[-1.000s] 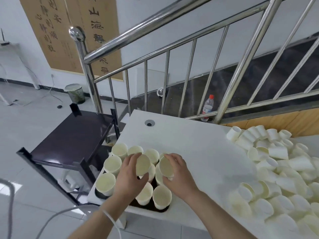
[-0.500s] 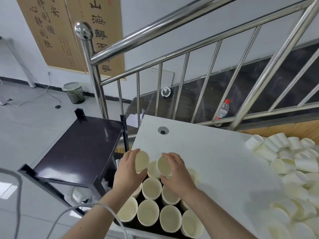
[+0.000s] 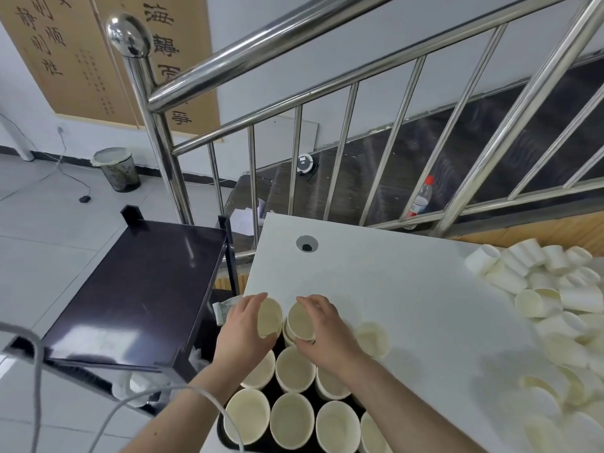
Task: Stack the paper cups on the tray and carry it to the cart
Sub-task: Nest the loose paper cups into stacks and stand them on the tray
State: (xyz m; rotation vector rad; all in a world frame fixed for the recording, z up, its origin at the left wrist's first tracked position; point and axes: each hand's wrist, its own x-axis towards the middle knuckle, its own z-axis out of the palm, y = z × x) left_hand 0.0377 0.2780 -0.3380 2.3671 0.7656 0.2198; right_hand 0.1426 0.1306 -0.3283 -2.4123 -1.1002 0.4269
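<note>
Both hands stay put: left hand (image 3: 243, 331) fingers still curl around one cream paper cup (image 3: 269, 318), right hand (image 3: 327, 335) around another (image 3: 300, 322); view nearer.

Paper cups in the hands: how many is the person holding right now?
2 paper cups: the left cup in the left hand, the right cup in the right hand, side by side. More may be nested beneath, hidden.

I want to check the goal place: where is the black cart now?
In the head view the black cart stands at the left, beside the white table, just in front of the steel stair post; its top is bare.
</note>
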